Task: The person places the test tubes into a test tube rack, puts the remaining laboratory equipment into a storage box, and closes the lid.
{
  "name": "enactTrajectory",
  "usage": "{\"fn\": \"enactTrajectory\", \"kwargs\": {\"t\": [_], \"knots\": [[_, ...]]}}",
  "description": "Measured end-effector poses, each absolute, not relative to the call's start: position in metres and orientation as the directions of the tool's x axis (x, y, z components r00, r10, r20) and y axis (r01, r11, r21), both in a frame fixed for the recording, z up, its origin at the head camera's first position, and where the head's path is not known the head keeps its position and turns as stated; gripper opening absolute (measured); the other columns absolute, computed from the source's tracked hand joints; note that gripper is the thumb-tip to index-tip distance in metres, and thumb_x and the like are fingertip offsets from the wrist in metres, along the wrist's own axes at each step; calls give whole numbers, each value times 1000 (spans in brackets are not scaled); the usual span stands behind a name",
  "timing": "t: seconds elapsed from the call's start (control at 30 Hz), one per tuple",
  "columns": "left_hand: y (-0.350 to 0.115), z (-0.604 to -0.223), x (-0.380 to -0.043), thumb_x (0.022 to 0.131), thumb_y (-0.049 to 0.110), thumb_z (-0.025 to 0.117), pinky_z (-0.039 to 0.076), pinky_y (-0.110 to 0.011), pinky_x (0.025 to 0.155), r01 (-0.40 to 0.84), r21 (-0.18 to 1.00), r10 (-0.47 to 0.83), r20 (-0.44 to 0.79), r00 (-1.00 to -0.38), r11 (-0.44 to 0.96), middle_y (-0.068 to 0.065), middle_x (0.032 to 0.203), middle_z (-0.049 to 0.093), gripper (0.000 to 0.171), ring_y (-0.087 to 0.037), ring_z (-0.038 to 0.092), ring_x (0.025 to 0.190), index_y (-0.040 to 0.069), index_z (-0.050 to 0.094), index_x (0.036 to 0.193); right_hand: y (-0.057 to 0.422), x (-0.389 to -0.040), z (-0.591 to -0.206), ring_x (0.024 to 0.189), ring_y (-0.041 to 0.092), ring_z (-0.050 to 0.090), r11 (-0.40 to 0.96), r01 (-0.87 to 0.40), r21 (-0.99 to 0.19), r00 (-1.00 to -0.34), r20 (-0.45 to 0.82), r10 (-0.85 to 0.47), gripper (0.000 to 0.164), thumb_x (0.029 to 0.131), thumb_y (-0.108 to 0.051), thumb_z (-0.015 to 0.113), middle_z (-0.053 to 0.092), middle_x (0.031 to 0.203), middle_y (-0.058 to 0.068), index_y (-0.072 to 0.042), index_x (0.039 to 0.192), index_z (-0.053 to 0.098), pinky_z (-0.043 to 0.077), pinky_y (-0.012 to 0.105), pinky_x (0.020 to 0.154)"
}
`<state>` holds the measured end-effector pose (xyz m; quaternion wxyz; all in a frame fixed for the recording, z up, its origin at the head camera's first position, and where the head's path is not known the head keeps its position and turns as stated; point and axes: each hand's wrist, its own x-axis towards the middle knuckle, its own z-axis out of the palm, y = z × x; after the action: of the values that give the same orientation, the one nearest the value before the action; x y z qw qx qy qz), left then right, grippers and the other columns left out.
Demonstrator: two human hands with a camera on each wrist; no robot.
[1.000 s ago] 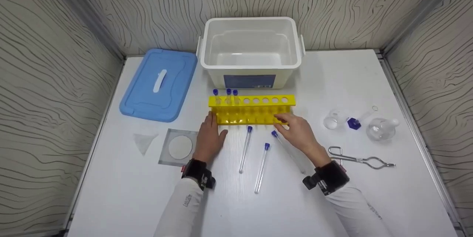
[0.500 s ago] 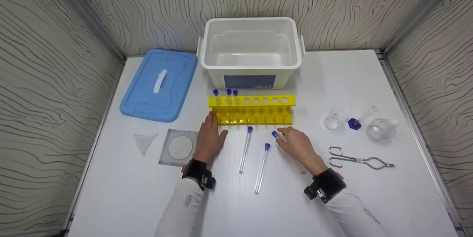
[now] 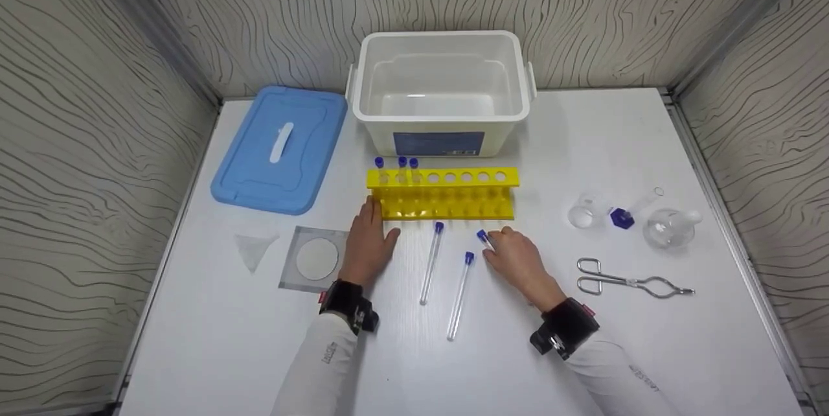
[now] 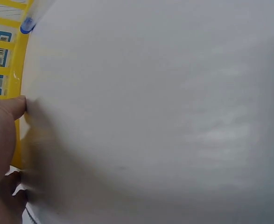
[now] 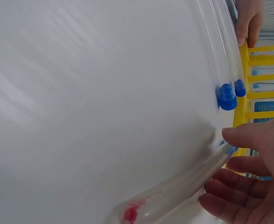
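My left hand (image 3: pixel 369 244) rests against the left end of the yellow test tube rack (image 3: pixel 447 212), fingers straight and thumb spread out in front. In the left wrist view its thumb (image 4: pixel 17 108) lies at the rack's edge. Three blue-capped tubes (image 3: pixel 402 162) stand in the left holes of the rack. My right hand (image 3: pixel 518 260) pinches a blue-capped test tube (image 3: pixel 483 236) just below the cap, in front of the rack. A red patch shows along this tube (image 5: pixel 174 196) in the right wrist view. Most of the tube is hidden by the hand in the head view.
Two more capped test tubes (image 3: pixel 459 299) lie between the hands. Behind the rack stands a white bin (image 3: pixel 440 134), its blue lid (image 3: pixel 278 150) to the left. A funnel (image 3: pixel 254 251) and filter paper (image 3: pixel 317 258) lie left; tongs (image 3: pixel 631 281) and glass flasks (image 3: pixel 667 231) lie right.
My right hand has moved from the rack's right end down toward me and closed on the neck of the rightmost lying tube. The left hand has stayed at the rack.
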<state>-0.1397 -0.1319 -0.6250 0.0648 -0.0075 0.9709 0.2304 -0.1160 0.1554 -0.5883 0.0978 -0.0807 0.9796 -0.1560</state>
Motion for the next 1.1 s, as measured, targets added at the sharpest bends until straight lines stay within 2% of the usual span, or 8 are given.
{"fn": "enactTrajectory", "kwargs": {"t": [0.17, 0.27, 0.53, 0.7, 1.1], "knots": [[-132, -625, -140, 99, 47, 52, 28, -44, 124, -34, 435, 23, -126, -992, 900, -11, 169, 10, 83, -31, 28, 151, 8, 11, 160, 154, -114, -591, 69, 23, 56, 938, -141, -318, -975, -121, -188, 27, 88, -13, 71, 65, 87, 16, 3, 108, 72, 53, 38, 66], [-133, -626, -140, 99, 47, 52, 30, -46, 123, -28, 428, 27, -121, -992, 903, -12, 168, 11, 83, -33, 28, 151, 8, 11, 160, 154, -113, -592, 70, 24, 59, 936, -146, -320, -976, -106, -188, 25, 87, -10, 70, 65, 87, 16, 4, 107, 73, 54, 40, 66], [-132, -624, -141, 100, 47, 52, 26, -46, 124, -34, 428, 28, -137, -990, 903, -13, 168, 11, 82, -32, 24, 153, 7, 12, 159, 155, -114, -591, 77, 24, 62, 926, -95, -365, -976, -151, -159, 29, 89, -10, 67, 68, 94, 16, 3, 114, 71, 56, 40, 72], [-131, -624, -141, 99, 47, 52, 27, -46, 124, -35, 424, 25, -135, -991, 905, -12, 168, 11, 83, -32, 26, 152, 7, 12, 159, 156, -116, -584, 78, 22, 62, 915, -51, -401, -980, -158, -124, 32, 90, -12, 67, 68, 97, 15, 1, 119, 70, 58, 40, 76], [-133, -625, -140, 100, 46, 51, 25, -46, 125, -26, 442, 37, -132, -991, 897, -12, 169, 9, 82, -32, 23, 153, 6, 12, 159, 154, -120, -568, 84, 26, 66, 874, -47, -484, -994, -68, -91, 29, 91, -15, 69, 71, 101, 14, -4, 118, 69, 59, 41, 79]]}}
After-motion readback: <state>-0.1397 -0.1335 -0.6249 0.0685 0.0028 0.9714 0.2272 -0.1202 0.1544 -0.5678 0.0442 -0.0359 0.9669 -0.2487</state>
